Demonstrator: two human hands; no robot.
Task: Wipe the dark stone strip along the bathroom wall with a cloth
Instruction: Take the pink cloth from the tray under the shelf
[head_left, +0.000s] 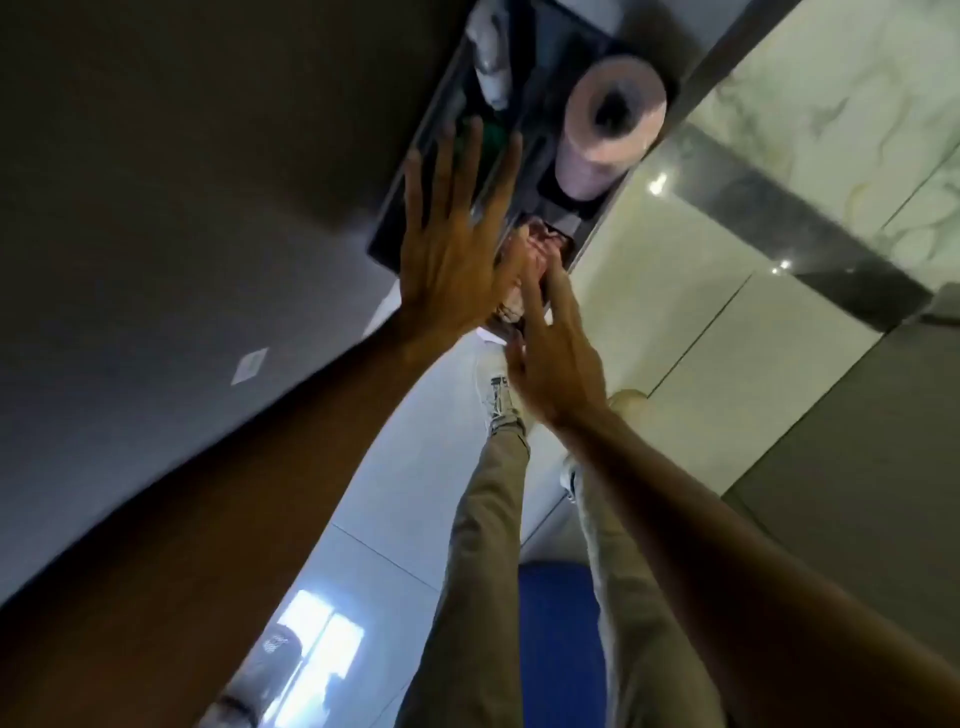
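Note:
A crumpled pinkish-red cloth (537, 241) sticks out of the lowest compartment of a dark wall shelf (387, 239). My right hand (558, 364) reaches up to it, its fingers and thumb closed around the cloth's lower folds. My left hand (452, 249) is held flat just left of the cloth, fingers spread, in front of the shelf and holding nothing. The dark stone strip (779, 218) runs as a glossy band across the pale marble wall on the right, well apart from both hands.
In the shelf sit a paper roll (613, 109), a white bottle (491, 57) and something green (491, 137). Below are my legs, pale shoes (498, 400) and a blue mat (561, 623) on pale floor tiles. A grey wall with a small plate (249, 364) fills the left.

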